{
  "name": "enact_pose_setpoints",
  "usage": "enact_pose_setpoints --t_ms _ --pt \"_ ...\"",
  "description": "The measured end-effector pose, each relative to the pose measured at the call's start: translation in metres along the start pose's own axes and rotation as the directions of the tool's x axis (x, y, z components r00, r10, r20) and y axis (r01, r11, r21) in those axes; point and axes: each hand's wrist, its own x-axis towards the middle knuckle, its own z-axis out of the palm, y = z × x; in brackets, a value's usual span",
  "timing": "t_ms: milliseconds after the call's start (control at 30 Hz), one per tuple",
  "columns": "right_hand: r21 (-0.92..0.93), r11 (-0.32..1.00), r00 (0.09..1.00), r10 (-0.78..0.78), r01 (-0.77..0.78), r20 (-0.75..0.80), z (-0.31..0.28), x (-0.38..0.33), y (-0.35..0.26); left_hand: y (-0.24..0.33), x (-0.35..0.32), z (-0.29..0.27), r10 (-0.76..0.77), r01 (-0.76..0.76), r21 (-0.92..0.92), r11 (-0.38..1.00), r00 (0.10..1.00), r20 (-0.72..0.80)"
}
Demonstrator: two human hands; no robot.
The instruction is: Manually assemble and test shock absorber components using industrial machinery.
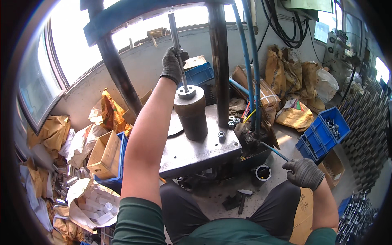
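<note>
My left hand [171, 65], in a dark grey glove, is closed around an upright metal rod [174, 32]. The rod's lower end meets a round steel collar [187, 94] with holes in its top. That collar rests on a thick dark steel cylinder [192, 120], which stands on the metal press table [200, 153]. Off to the right, my gloved right hand [305, 173] grips the end of a thin blue lever [276, 151] that runs from the machine's base. Small metal bushings [221, 136] stand on the table's right side.
Dark press columns [219, 65] and a blue crossbeam [139, 16] frame the table. Blue hoses [249, 61] run down at right. Blue crates [326, 130] hold metal parts. Sacks [286, 69] lean on the wall. A hammer [243, 200] lies on the floor near a cup [263, 173].
</note>
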Motion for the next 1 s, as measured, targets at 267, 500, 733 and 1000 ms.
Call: enact_pose_setpoints --t_ms 267,500,733,1000 --pt "-0.052 0.998 1.0 -0.018 0.019 0.017 0.034 -0.02 -0.005 -0.005 0.013 -0.012 0.108 -0.105 -0.062 0.993 0.993 0.046" --pt "0.035 0.995 0.995 0.089 -0.091 0.047 0.067 -0.048 -0.005 -0.002 0.008 -0.008 0.068 -0.067 -0.031 0.997 0.997 0.033" --pt "0.066 0.993 0.995 0.101 -0.1 -0.002 0.066 -0.044 -0.006 0.002 0.006 -0.01 0.034 -0.034 0.011 0.999 0.999 0.034" --pt "0.066 0.994 0.995 0.093 -0.091 -0.028 0.044 -0.038 -0.009 -0.007 0.008 -0.01 0.095 -0.095 -0.003 0.995 0.995 0.035"
